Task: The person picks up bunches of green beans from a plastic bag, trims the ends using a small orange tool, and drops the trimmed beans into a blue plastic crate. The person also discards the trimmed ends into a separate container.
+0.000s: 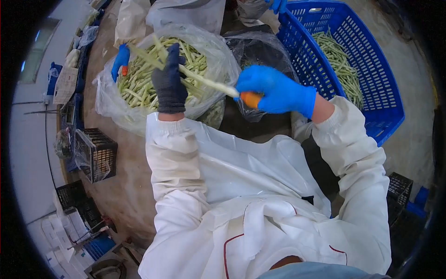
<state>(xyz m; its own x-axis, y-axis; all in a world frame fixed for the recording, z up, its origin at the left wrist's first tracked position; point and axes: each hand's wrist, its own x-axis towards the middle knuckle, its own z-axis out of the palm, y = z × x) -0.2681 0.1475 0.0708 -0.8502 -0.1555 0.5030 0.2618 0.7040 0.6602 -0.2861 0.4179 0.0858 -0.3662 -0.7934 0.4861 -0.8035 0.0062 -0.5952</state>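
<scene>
My left hand (pixel 171 83), in a dark grey knit glove, is closed around a long pale green vegetable stalk (pixel 209 83). The stalk's whitish end points toward my right hand (pixel 272 88), which wears a blue glove. That hand grips a tool with an orange handle (pixel 251 99) right at the stalk's end; its blade is hidden. Below my left hand, a clear plastic bag (pixel 109 100) is filled with cut pale green stalk pieces (pixel 134 86).
A co-worker's blue-gloved hand (pixel 121 60) with an orange handle is at the bag's far left side. At the right, a blue crate (pixel 383 93) holds long green stalks (pixel 341 67). A dark plastic bag (pixel 267 46) stands between. Black crates (pixel 104 158) sit at left.
</scene>
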